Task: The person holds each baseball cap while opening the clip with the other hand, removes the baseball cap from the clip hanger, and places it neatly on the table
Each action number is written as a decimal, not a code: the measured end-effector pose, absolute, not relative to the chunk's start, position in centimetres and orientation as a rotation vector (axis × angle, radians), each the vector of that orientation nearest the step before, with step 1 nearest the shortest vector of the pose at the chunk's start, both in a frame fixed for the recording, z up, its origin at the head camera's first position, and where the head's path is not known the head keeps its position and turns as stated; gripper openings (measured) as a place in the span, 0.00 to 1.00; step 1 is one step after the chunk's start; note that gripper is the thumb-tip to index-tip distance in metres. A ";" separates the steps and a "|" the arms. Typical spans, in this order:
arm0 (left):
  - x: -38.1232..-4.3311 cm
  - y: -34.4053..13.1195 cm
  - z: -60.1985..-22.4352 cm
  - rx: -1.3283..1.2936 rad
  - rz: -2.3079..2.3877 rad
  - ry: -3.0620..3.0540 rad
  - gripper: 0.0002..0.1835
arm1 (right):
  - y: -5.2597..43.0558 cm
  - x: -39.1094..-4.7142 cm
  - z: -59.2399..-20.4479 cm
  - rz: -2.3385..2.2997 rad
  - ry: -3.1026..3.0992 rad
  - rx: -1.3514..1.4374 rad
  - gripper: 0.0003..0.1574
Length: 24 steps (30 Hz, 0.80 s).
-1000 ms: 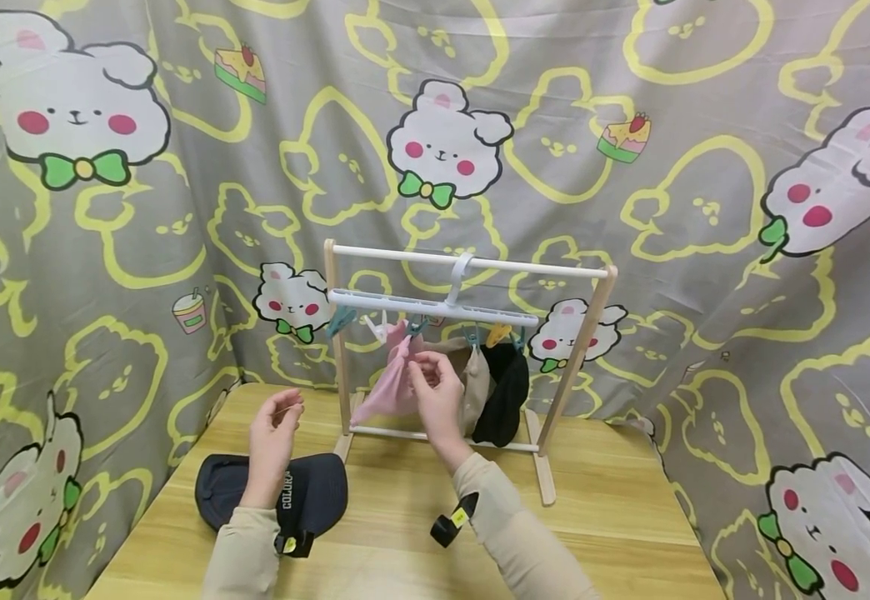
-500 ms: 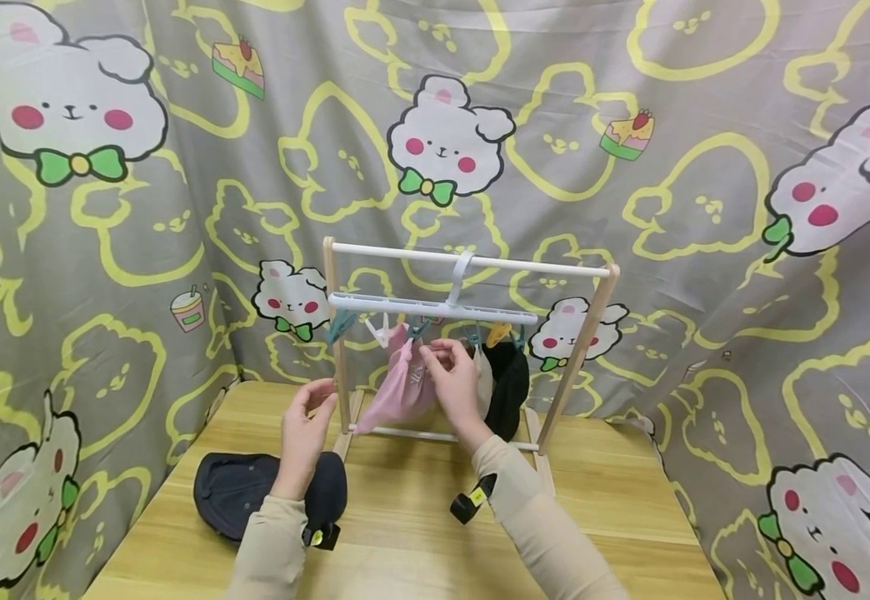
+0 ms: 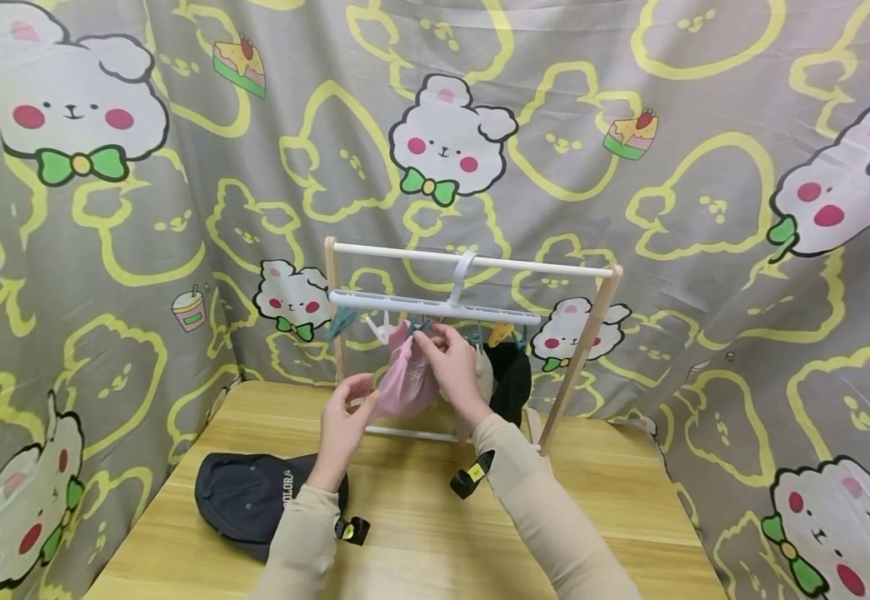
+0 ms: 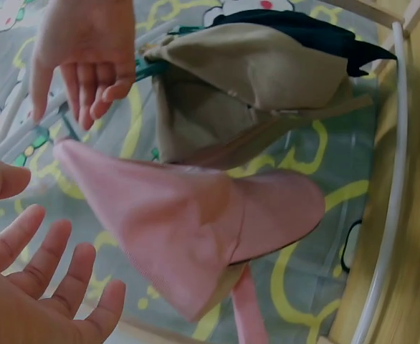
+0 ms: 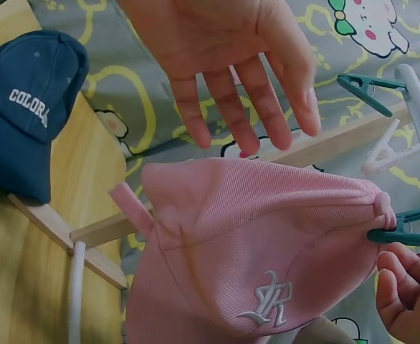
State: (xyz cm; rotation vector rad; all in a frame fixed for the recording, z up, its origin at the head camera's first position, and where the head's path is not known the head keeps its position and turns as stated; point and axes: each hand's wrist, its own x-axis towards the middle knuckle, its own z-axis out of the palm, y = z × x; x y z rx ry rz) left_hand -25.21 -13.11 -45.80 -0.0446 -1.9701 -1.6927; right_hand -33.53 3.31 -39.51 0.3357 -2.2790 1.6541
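A pink cap [image 3: 408, 379] with white embroidery hangs from a teal clothespin [image 5: 402, 228] on the white clip hanger [image 3: 435, 307]. My right hand [image 3: 452, 360] is up at this clothespin, with the thumb and curled fingers on either side of its handles. In the right wrist view the clothespin's jaws are closed on a gathered part of the cap. My left hand [image 3: 347, 417] is at the cap's lower left side, its fingers spread and holding nothing. In the left wrist view a small gap shows between these fingers and the cap.
A beige cap [image 4: 246, 72] and a black cap [image 3: 512, 379] hang farther right. The hanger hooks over the top bar of a wooden rack [image 3: 588, 350]. A navy cap [image 3: 243, 496] lies on the table [image 3: 442, 533] at left. A patterned curtain [image 3: 555, 225] surrounds the table.
My left hand has moved right and up from above the navy cap to the pink cap. My right hand has risen from the pink cap's side to its clothespin.
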 end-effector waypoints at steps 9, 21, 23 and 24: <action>-26.7 -11.7 -46.1 -0.044 -1.647 -2.089 0.25 | 2.6 -34.3 -39.1 1.552 -2.299 0.376 0.27; -27.5 -10.3 -47.0 -0.120 -1.507 -2.118 0.30 | 1.7 -35.1 -38.9 1.411 -2.323 0.265 0.28; -27.6 -10.0 -47.1 -0.112 -1.467 -2.130 0.30 | 1.6 -35.2 -38.7 1.390 -2.321 0.251 0.30; -27.5 -9.9 -47.1 -0.100 -1.443 -2.138 0.30 | 1.6 -35.2 -38.7 1.384 -2.322 0.246 0.30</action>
